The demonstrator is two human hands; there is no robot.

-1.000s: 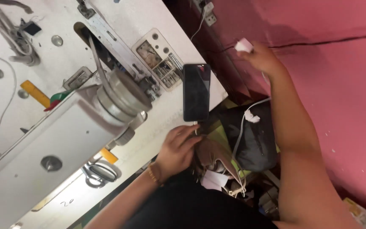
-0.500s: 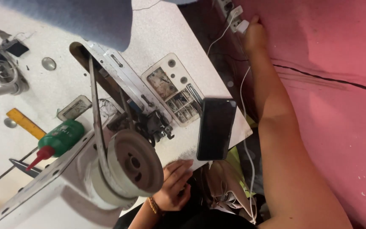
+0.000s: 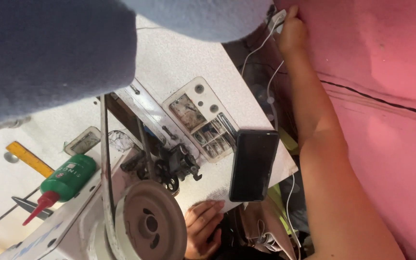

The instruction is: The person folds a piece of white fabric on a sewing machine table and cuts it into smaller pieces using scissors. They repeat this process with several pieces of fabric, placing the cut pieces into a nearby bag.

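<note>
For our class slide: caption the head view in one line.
Right hand at a white plug; left hand near a black phone.

You see a black phone (image 3: 253,165) on a white speckled bench (image 3: 184,62). The oil bottle (image 3: 66,179) is green with a red nozzle. The ruler (image 3: 29,158) is yellow, the cable (image 3: 266,62) white, the wall (image 3: 386,72) pink with a dark line, the cloth (image 3: 49,53) grey-blue.

A sewing workshop: belt-driven sewing machine (image 3: 140,226) on a white worktable (image 3: 184,62).
</note>
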